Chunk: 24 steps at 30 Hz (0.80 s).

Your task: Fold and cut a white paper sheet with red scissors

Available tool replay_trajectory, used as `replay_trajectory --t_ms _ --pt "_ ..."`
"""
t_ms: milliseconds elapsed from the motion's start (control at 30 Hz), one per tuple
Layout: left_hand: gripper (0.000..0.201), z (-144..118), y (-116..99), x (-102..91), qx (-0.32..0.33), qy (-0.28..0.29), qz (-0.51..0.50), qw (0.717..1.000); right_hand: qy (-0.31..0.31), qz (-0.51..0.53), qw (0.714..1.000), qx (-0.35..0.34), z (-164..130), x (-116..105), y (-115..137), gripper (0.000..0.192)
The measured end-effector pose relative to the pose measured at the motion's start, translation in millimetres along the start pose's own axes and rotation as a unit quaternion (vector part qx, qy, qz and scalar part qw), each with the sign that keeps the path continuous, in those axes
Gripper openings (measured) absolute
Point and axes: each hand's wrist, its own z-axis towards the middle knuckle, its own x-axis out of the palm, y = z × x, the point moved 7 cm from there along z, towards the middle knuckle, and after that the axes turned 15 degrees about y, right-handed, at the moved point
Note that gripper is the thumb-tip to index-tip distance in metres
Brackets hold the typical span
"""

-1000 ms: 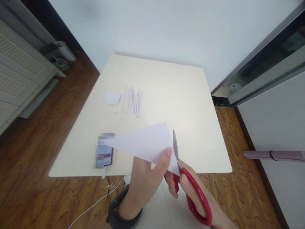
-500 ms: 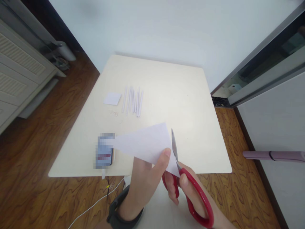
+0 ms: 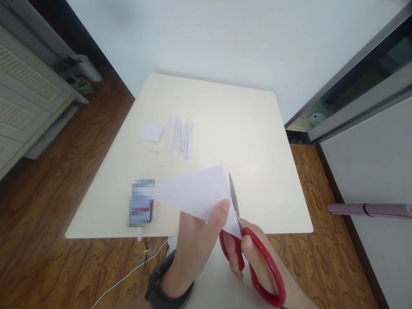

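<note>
My left hand (image 3: 209,231) pinches a white sheet of paper (image 3: 193,189), its thumb lying on top near the right edge. The paper is held above the front part of the table. My right hand (image 3: 254,249) grips red-handled scissors (image 3: 268,266) with its thumb and fingers through the loops. One metal blade shows along the paper's right edge, pointing away from me; the other blade is hidden behind the paper.
Several thin white paper strips (image 3: 179,135) lie on the white table (image 3: 238,124), beside a small white paper piece (image 3: 152,132). Tiny scraps (image 3: 156,152) are near them. A phone (image 3: 140,204), blurred out, lies at the front left with a white cable (image 3: 128,274) hanging below.
The scissors have shifted slightly left, and their handles look a little closer together. The left hand and paper have barely moved.
</note>
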Motion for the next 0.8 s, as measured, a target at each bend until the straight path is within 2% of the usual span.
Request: replay_trajectory --t_ms 233,533,800 --pt "0.014 0.7 0.7 0.0 0.004 0.009 -0.005 1.0 -0.001 -0.014 1.0 0.012 1.0 -3.1 -3.7 0.041" --pt "0.025 -1.1 1.2 -1.8 -0.002 -0.015 -0.002 1.0 -0.007 -0.01 0.999 0.038 2.8 -3.1 -3.5 0.045" --pt "0.032 1.1 3.2 -4.1 -0.014 -0.021 -0.008 1.0 -0.007 -0.019 1.0 0.023 1.2 -4.5 -4.8 0.044"
